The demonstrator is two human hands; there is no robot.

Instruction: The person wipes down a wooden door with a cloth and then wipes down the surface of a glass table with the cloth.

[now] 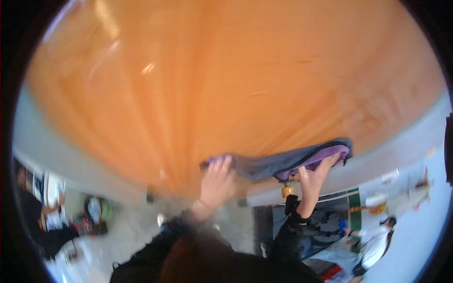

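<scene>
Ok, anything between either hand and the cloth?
Nothing visible. The left hand touches the left end of the purple-grey cloth, the right hand its right end.

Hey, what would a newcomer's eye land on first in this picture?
Probably the broad orange surface filling most of the upper view. Next, perhaps, the grey and purple cloth along its near edge, with the left hand at one end and the right hand at the other.

Can read no text, label, brand, number or sign anywhere in my view; no lettering legible here.
</scene>
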